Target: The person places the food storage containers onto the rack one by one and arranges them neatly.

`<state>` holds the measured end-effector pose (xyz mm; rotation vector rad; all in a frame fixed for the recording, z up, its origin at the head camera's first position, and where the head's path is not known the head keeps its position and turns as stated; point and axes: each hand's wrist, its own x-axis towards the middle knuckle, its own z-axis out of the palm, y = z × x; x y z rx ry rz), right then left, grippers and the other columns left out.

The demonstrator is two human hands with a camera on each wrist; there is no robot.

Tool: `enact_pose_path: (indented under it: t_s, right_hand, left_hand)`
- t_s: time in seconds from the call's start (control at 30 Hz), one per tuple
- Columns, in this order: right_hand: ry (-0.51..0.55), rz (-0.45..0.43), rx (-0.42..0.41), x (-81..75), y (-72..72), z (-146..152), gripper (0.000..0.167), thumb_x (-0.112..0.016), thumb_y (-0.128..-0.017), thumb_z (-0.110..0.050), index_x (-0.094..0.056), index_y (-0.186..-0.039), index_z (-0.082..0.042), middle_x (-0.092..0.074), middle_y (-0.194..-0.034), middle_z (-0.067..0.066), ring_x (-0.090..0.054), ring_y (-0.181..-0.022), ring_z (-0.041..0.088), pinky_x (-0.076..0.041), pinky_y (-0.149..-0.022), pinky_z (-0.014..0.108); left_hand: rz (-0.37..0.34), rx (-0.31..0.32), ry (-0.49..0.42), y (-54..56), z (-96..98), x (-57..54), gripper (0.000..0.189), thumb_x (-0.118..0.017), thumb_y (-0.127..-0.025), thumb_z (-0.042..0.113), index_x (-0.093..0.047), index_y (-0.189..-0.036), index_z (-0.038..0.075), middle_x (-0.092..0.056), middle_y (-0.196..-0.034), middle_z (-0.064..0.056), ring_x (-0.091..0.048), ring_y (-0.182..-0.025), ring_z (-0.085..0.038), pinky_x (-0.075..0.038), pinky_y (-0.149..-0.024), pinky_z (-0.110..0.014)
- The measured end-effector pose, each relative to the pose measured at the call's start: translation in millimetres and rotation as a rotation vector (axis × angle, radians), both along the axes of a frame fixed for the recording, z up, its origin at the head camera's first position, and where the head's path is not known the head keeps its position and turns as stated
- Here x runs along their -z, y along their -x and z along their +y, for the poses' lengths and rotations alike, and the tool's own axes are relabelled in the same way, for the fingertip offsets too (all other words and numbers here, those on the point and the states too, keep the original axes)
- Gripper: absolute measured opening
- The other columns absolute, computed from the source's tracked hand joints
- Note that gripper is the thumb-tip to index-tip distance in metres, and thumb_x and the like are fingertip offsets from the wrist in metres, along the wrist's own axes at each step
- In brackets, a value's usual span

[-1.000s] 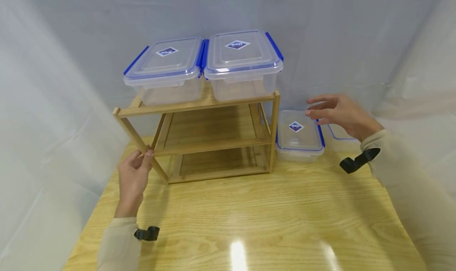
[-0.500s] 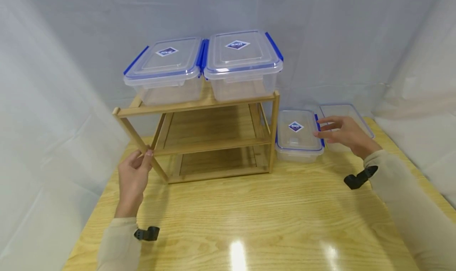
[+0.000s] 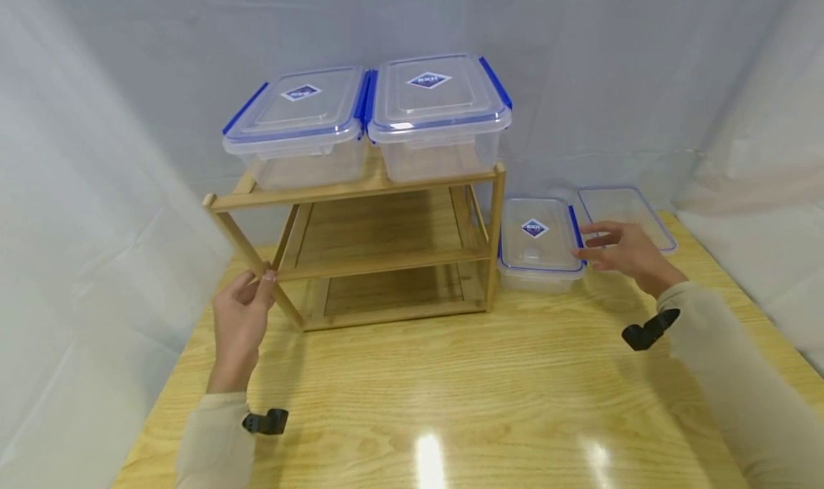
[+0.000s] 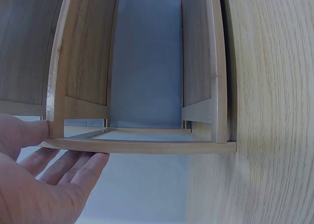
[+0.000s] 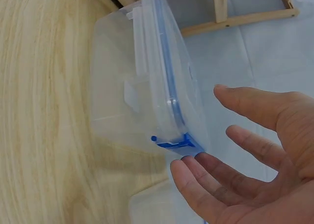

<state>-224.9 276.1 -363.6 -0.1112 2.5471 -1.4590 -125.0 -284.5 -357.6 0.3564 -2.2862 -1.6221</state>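
Note:
My left hand [image 3: 241, 317] grips the left front post of a wooden three-tier shelf rack [image 3: 386, 260]. In the left wrist view its thumb lies on the inner side of the post and the fingers [image 4: 91, 167] on the outer side. Over on the right, my right hand [image 3: 624, 253] is beside a lidded clear food container [image 3: 541, 246], at its blue side latch [image 5: 181, 143]. Its thumb and fingers are spread with nothing between them. Whether the fingertips touch the latch, I cannot tell. Two larger lidded containers, one on the left [image 3: 309, 114] and one on the right [image 3: 444, 110], stand on the top shelf.
Another clear container [image 3: 627, 214] with a blue rim sits at the back right, partly behind my right hand. All stands on a yellow wood-grain table [image 3: 386, 403]. Pale cloth [image 3: 579, 81] hangs close behind and at both sides.
My right hand has come down from above the two table containers to the side latch of the nearer one, uncovering the farther one. My left hand keeps its grip on the rack.

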Motion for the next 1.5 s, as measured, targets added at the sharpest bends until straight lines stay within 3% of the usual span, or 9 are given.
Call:
enact_pose_path:
  t_s: [0.13, 0.3, 0.43, 0.73, 1.17, 1.5]
  right_hand:
    - [0.011, -0.019, -0.003, 6.9, 1.2, -1, 0.080, -0.078, -0.093, -0.032, -0.038, -0.153, 0.003, -0.048, -0.142, 0.035, -0.061, -0.115, 0.036, -0.056, -0.099, 0.049]
    - [0.034, -0.023, 0.001, 14.1, 3.5, -2, 0.080, -0.076, -0.095, -0.030, -0.034, -0.154, 0.003, -0.048, -0.140, 0.035, -0.066, -0.107, 0.027, -0.059, -0.094, 0.042]
    - [0.051, -0.029, 0.011, 17.4, 4.2, -5, 0.080, -0.075, -0.095, -0.030, -0.033, -0.155, 0.003, -0.048, -0.138, 0.034, -0.067, -0.102, 0.022, -0.058, -0.095, 0.044]
    - [0.060, -0.037, 0.035, 23.9, 3.4, -10, 0.080, -0.075, -0.095, -0.034, -0.034, -0.155, 0.001, -0.051, -0.130, 0.029, -0.067, -0.095, 0.030, -0.059, -0.093, 0.045]
    - [0.146, -0.018, 0.004, 32.4, 3.9, -10, 0.076, -0.071, -0.098, -0.029, -0.032, -0.158, -0.003, -0.052, -0.125, 0.023, -0.062, -0.093, 0.011, -0.060, -0.092, 0.042]
    - [0.216, -0.014, 0.028, 36.2, 3.0, -10, 0.071, -0.071, -0.099, -0.024, -0.035, -0.155, -0.001, -0.067, -0.103, -0.003, -0.067, -0.089, 0.006, -0.062, -0.085, 0.030]
  left_hand:
    - [-0.008, -0.005, 0.001, -0.6, 0.2, 0.5, 0.046, -0.053, -0.107, 0.035, -0.055, -0.146, 0.012, -0.059, -0.141, -0.015, -0.056, -0.131, -0.029, -0.051, -0.105, -0.038]
    - [-0.006, -0.005, 0.015, -1.0, 0.7, 0.4, 0.046, -0.053, -0.106, 0.036, -0.055, -0.146, 0.012, -0.059, -0.140, -0.016, -0.056, -0.131, -0.029, -0.051, -0.106, -0.038]
    - [-0.005, -0.011, 0.036, -0.7, 1.8, 0.1, 0.047, -0.053, -0.106, 0.037, -0.055, -0.146, 0.012, -0.061, -0.139, -0.015, -0.057, -0.130, -0.027, -0.052, -0.106, -0.040]
    - [-0.011, -0.014, 0.043, -1.0, 2.7, -0.7, 0.049, -0.052, -0.106, 0.040, -0.055, -0.147, 0.012, -0.060, -0.140, -0.016, -0.057, -0.129, -0.029, -0.050, -0.108, -0.045]
    - [0.016, -0.011, 0.051, -0.7, 2.7, 1.0, 0.046, -0.052, -0.107, 0.035, -0.055, -0.146, 0.012, -0.061, -0.138, -0.016, -0.058, -0.128, -0.029, -0.052, -0.106, -0.043]
    - [0.009, -0.006, 0.051, -2.2, 3.8, -1.0, 0.046, -0.052, -0.107, 0.036, -0.055, -0.147, 0.012, -0.060, -0.139, -0.016, -0.057, -0.129, -0.029, -0.052, -0.106, -0.042]
